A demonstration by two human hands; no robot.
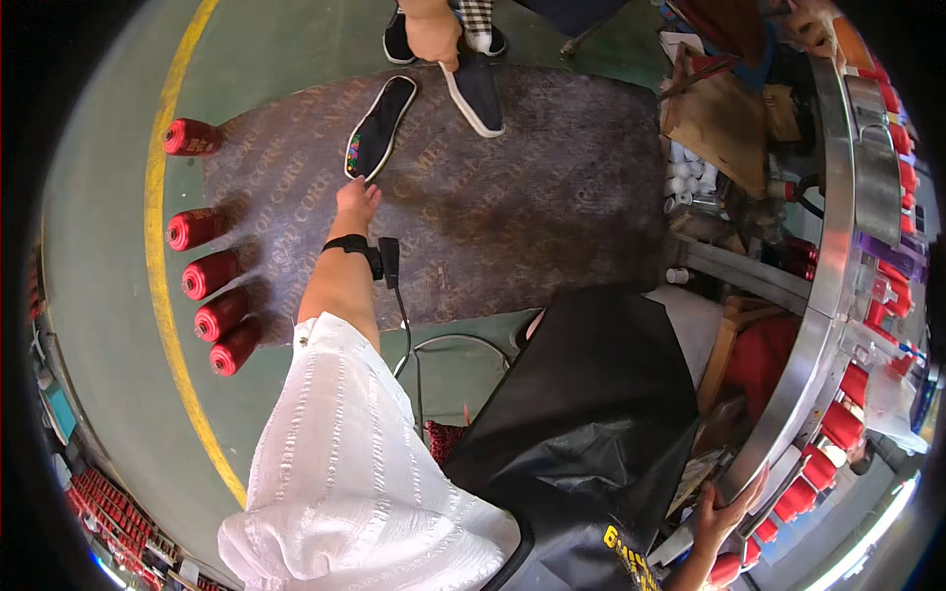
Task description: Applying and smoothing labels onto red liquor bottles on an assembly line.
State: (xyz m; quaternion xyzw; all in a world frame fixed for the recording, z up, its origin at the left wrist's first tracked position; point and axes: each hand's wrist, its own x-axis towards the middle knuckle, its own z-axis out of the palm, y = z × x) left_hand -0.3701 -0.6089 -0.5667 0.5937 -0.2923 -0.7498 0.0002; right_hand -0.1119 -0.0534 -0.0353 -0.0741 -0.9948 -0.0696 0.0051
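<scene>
My left hand (357, 203) reaches forward, its fingers pinching the near end of a dark slip-on shoe (382, 123) with a white sole edge. Inside that shoe shows a patch of colourful pattern. It lies on a brown printed board (552, 187). Beside it, a co-worker's hand (434, 37) grips a second dark shoe (479, 94) with a white sole, tilted above the board. My right hand (724, 514), low at the right, is wrapped over the edge of a metal rail (788, 419). A black strap with a small box (372, 258) sits on my left wrist.
Several red canisters (212, 276) line the board's left edge, near a yellow floor line (156, 197). The metal workbench at right carries red items (841, 426); below it lie white spools (685, 177) and wood pieces (724, 138). A cable (406, 335) hangs from my wrist.
</scene>
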